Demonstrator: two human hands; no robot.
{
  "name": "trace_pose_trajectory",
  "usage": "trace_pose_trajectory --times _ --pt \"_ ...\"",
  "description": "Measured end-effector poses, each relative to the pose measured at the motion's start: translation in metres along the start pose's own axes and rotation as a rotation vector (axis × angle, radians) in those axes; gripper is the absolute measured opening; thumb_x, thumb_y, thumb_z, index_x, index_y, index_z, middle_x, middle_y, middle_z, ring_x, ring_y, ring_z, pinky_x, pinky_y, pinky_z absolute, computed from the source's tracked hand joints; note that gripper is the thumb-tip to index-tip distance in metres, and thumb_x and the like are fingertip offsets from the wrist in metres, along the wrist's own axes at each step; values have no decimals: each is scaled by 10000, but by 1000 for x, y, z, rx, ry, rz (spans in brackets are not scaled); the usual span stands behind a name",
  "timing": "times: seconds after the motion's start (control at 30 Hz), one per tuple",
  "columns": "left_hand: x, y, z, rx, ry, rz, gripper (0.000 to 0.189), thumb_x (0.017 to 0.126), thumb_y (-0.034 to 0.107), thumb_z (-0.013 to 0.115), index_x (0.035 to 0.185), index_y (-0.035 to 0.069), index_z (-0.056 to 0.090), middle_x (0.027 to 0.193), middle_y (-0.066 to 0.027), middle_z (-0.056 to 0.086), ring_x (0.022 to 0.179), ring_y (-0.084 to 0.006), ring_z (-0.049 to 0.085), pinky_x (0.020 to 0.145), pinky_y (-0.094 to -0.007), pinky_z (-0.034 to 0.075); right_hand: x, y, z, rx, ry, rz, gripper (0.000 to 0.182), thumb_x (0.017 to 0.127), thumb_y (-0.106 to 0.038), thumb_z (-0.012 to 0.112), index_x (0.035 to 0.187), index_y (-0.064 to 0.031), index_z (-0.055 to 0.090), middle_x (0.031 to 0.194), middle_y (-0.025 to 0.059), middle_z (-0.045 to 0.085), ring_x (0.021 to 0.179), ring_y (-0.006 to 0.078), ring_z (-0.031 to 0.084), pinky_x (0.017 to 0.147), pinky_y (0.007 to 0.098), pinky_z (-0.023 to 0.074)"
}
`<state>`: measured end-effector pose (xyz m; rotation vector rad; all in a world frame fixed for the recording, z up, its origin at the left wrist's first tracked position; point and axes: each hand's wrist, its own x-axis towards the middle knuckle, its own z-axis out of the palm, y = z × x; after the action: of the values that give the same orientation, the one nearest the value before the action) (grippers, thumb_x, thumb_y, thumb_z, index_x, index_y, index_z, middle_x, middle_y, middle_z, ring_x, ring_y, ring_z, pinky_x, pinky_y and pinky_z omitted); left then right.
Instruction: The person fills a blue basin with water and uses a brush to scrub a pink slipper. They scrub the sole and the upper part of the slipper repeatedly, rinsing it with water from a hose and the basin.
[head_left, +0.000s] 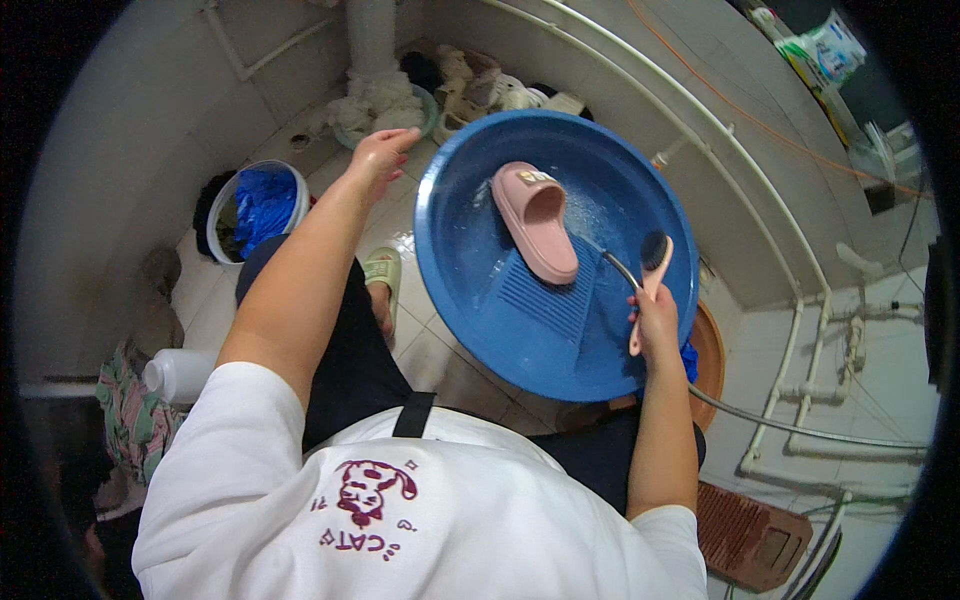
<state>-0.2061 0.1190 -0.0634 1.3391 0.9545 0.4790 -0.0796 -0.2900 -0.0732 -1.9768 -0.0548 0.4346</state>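
A pink slide slipper (534, 225) lies in the large blue plastic basin (457, 315), partly over its ribbed washboard panel (551, 296). My right hand (657, 319), at the basin's right side, grips a pink-handled scrub brush (655, 255) with dark bristles pointing up. A flexible metal hose (621, 268) emerges by the same hand, its end toward the slipper and water around it; whether my fingers also hold the hose I cannot tell. Off the basin's left rim, my wet left hand (379, 161) hangs in the air with nothing in it, some fingers curled.
Left of the basin stands a white bucket (301, 202) holding a blue plastic bag (264, 199). Several shoes (514, 94) sit behind, along the wall. White pipes (780, 375) and a brown washboard (754, 536) are on the right. A white jug (184, 376) lies at left.
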Motion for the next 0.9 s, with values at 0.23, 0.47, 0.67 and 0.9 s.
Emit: trace_pose_trajectory --times 0.23,0.47,0.67,0.9 --pt "-27 -3 54 67 -335 185 326 857 307 556 1086 76 575 989 -29 591 861 -141 530 692 -267 417 16 19 -7 38 80 -16 135 833 -85 498 935 -1 526 757 77 580 534 122 509 478 254 439" --pt "-75 -38 124 497 -625 79 602 774 448 623 1198 36 509 1109 -170 556 991 -263 533 776 -371 454 22 25 -21 273 84 92 211 829 -50 497 1032 6 505 832 99 578 607 155 530 549 280 449" --pt "-78 -58 139 621 -669 -228 518 745 413 583 1081 20 591 1110 -195 560 1061 -315 512 868 -443 398 21 24 -24 350 66 127 190 842 -49 499 1025 0 508 832 92 577 620 157 532 563 281 461" --pt "-28 -58 136 714 -181 332 374 746 154 566 1081 -7 528 1036 -229 588 890 -365 607 753 -423 487 15 16 -21 382 46 107 185 840 -45 498 1019 -1 515 829 83 573 622 150 527 562 263 457"
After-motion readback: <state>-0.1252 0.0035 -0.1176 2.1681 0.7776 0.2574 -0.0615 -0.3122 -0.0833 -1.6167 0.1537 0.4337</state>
